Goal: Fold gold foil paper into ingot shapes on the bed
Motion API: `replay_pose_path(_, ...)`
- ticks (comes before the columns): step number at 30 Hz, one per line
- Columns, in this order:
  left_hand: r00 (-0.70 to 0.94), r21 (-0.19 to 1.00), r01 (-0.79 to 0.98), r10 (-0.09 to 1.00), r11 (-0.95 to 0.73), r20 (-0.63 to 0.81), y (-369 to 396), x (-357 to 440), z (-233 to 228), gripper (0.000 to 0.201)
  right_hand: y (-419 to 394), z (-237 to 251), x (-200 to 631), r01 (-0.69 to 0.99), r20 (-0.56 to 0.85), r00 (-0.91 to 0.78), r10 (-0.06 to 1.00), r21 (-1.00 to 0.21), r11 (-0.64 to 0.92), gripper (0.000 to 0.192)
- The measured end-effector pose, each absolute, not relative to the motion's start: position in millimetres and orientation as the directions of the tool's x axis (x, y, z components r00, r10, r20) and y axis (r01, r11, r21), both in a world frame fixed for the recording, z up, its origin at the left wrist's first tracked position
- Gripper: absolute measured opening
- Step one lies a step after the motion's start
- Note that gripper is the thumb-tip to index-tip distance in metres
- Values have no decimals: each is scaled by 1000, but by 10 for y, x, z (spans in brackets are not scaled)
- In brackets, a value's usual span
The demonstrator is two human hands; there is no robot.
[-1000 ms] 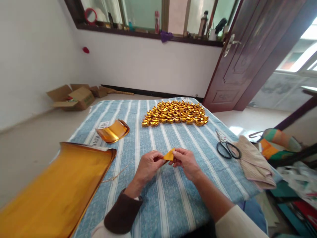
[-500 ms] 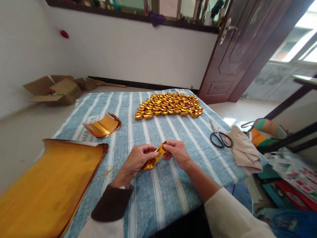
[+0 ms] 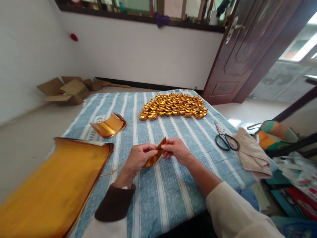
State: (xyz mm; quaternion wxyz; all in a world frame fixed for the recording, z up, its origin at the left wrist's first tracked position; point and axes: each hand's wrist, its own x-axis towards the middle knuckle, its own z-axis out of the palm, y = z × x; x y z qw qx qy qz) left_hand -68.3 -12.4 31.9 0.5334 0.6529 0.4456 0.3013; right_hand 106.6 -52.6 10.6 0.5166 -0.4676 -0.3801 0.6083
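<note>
Both hands are up off the striped cloth [image 3: 158,198], pinching one small folded piece of gold paper [image 3: 155,154] between them. Left hand [image 3: 138,158] grips the lower end with thumb and fingertips closed on it; right hand [image 3: 176,150] pinches the upper tip, fingers pressed together.

Relative to that folded piece:
- beyond it, at the far end of the cloth — rows of finished gold ingots [image 3: 173,106], touching one another
- far-left of it, a small curled stack of gold sheets [image 3: 109,125]
- left and nearer, a big stack of gold sheets [image 3: 54,185], front edge curling up
- right of it, scissors [image 3: 226,138] lying beside a beige rag [image 3: 250,152]

Risks as I read them:
- foil is thin — a hard pull between the two pinches could tear the crease or skew the fold
- grip is only at the ends, so the middle may spring open
- loose thread [image 3: 114,169] just left of the left hand could snag a sleeve
</note>
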Motion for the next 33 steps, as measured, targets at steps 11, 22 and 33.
replay_pose_path(11, 371, 943, 266, 924, -202, 93, -116, -734, 285, 11, -281, 37, 1104, -228, -124, -225, 966, -958, -176, 34)
replay_pose_path(22, 259, 904, 306, 940, -299, 223, -116, -717, 127, 17, -306, -80, 1048, -235, -77, -107, 991, -967, -100, 34)
replay_pose_path(33, 244, 834, 472, 952, -284, 186, -136, -756, 163, 10, -319, -116, 1028, -235, -37, -36, 999, -971, -44, 33)
